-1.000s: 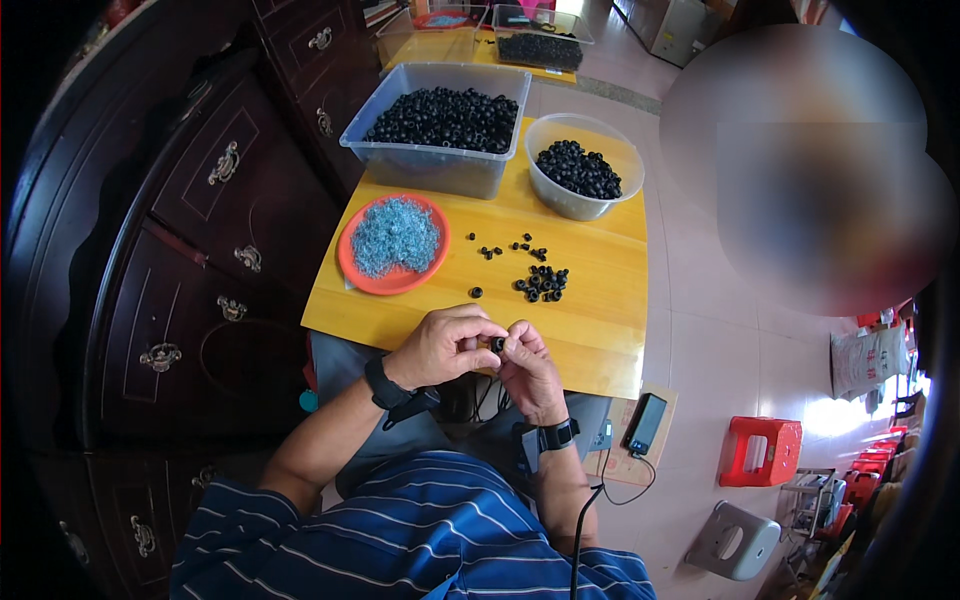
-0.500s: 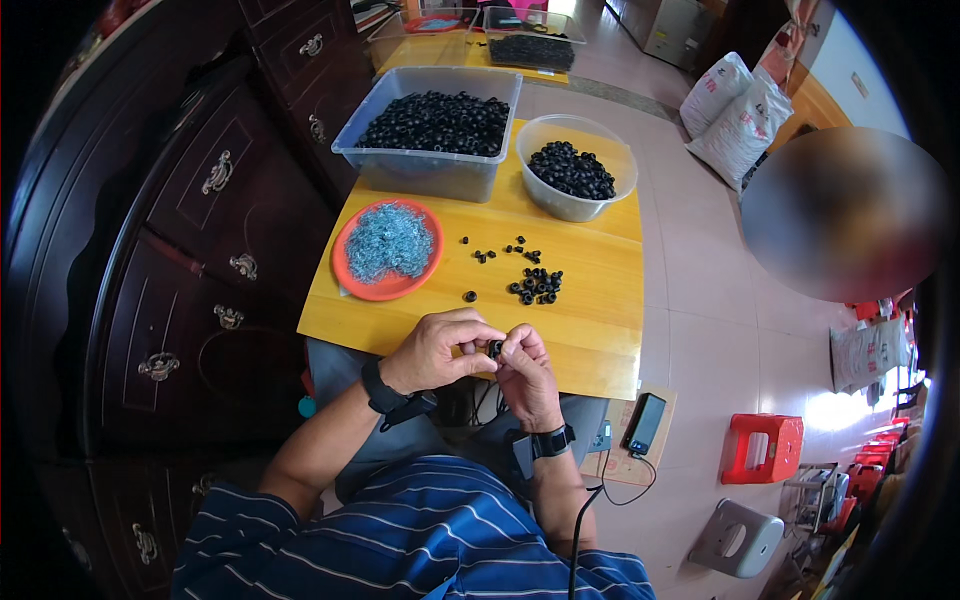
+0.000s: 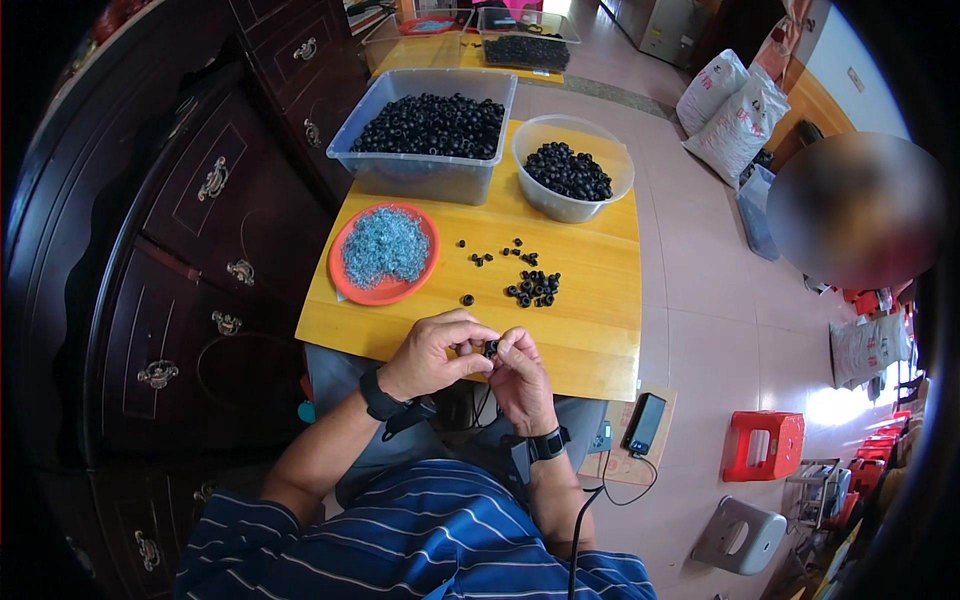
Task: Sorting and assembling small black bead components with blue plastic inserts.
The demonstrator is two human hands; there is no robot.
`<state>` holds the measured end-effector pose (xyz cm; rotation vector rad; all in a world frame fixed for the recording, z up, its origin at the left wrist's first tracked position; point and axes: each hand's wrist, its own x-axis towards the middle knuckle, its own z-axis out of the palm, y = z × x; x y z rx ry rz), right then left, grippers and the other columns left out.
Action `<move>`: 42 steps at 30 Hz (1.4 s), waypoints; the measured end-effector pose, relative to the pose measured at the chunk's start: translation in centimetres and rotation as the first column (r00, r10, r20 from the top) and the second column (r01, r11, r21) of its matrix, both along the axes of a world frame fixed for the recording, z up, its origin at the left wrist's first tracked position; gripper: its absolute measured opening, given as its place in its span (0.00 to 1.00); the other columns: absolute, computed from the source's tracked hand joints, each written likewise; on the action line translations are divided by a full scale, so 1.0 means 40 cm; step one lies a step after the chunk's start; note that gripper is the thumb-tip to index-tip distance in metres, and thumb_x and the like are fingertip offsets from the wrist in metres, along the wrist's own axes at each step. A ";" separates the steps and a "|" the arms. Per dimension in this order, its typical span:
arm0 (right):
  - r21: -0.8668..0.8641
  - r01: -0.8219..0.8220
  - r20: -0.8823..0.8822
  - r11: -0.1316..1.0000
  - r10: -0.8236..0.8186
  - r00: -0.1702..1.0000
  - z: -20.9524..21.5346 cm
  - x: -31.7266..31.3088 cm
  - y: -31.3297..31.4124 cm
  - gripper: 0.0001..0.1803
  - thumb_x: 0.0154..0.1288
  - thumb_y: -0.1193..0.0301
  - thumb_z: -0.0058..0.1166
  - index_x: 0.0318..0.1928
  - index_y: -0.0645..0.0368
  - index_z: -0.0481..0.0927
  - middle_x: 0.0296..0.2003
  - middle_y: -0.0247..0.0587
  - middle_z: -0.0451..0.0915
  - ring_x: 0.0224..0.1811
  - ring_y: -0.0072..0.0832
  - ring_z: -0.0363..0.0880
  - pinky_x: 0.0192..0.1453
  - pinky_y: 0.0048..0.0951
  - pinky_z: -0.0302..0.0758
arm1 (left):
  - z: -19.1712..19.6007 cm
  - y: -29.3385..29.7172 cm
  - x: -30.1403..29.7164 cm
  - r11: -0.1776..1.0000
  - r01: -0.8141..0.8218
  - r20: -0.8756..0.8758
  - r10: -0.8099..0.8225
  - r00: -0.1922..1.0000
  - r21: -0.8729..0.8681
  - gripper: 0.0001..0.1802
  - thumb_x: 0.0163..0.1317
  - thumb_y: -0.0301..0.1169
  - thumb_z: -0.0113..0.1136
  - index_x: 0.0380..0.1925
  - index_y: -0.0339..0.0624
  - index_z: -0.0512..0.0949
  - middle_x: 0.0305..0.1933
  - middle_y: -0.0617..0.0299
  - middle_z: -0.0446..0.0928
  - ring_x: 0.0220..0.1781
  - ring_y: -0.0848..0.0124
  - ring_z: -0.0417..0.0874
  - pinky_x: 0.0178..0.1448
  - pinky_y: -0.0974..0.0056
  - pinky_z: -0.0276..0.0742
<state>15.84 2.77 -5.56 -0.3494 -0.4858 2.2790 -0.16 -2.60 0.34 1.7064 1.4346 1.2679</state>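
Note:
Between the fingertips of my left hand (image 3: 440, 352) and my right hand (image 3: 520, 372) is a small black ring-shaped part (image 3: 490, 348), held above the table's near edge. Both hands are closed on it in a pinch, and the fingers partly hide it. Beyond them a loose group of black parts (image 3: 533, 288) lies on the yellow table (image 3: 400, 325), with smaller black pieces (image 3: 480, 259) scattered behind. A single black part (image 3: 467, 300) sits apart, nearest my left hand. To the left, a red plate (image 3: 431, 268) carries a heap of thin, pale blue pieces (image 3: 385, 245).
At the table's far side stand a large clear bin (image 3: 420, 178) and a round clear tub (image 3: 572, 207), both holding black parts. Dark drawers (image 3: 180, 300) line the left. A phone (image 3: 645, 424), a red stool (image 3: 764, 446) and a grey stool (image 3: 738, 536) are at the right.
The view has shifted slightly. Both hands keep pinching the small black part at nearly the same spot, with only a slight shift of the fingers.

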 end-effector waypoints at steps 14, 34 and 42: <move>-0.025 -0.004 0.025 1.000 0.004 1.000 -0.007 0.000 -0.012 0.03 0.69 0.74 0.56 0.39 0.53 0.74 0.32 0.30 0.77 0.36 0.20 0.77 0.44 0.24 0.73 | 0.005 -0.014 0.005 0.994 -0.011 -0.143 0.027 0.989 0.108 0.17 0.49 0.24 0.73 0.41 0.36 0.83 0.34 0.58 0.80 0.32 0.67 0.83 0.36 0.67 0.78; -0.092 0.042 0.017 0.995 -0.041 0.999 -0.018 -0.014 -0.017 0.03 0.70 0.74 0.54 0.40 0.53 0.74 0.33 0.31 0.78 0.38 0.21 0.77 0.48 0.28 0.74 | -0.050 -0.027 0.035 0.964 -0.205 -0.013 0.211 0.977 0.169 0.09 0.51 0.20 0.72 0.30 0.37 0.80 0.29 0.58 0.81 0.26 0.72 0.81 0.30 0.69 0.75; -0.087 0.019 0.014 0.996 -0.018 1.000 -0.014 -0.019 -0.020 0.03 0.70 0.73 0.54 0.40 0.53 0.74 0.33 0.30 0.78 0.38 0.21 0.77 0.49 0.29 0.75 | -0.064 -0.033 0.030 0.963 -0.230 0.110 0.216 0.970 0.141 0.08 0.51 0.19 0.71 0.30 0.36 0.81 0.29 0.59 0.82 0.28 0.75 0.82 0.33 0.71 0.77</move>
